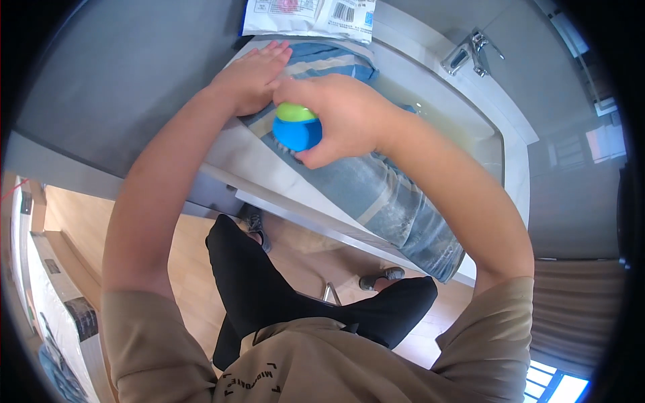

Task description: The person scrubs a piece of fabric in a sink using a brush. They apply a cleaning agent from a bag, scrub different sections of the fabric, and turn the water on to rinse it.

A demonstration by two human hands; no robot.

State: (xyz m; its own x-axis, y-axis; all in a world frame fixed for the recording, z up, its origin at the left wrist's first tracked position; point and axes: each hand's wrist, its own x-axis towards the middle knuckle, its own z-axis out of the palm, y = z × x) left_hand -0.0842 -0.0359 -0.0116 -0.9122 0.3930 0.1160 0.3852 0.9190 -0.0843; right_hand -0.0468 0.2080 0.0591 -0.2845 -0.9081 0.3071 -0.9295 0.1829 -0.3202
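A wet blue-grey striped cloth point(342, 186) lies along the white counter point(242, 151) and droops partly into the sink basin point(491, 156). My right hand point(347, 121) is closed around a blue and green scrub brush point(297, 131). Its bristles face down on the cloth, and the fingers hide part of its body. Flat on the cloth's upper left part rests my left hand point(257, 75), fingers stretched out and holding no object. Whitish suds or wet patches show on the cloth's lower end.
A chrome faucet point(473, 53) stands on the sink's far rim. Cloudy water point(443, 118) sits in the basin. Behind the cloth lies a white printed plastic bag point(310, 17). A grey panel point(126, 75) rises at the left, and a brown curtain point(574, 307) hangs at the right.
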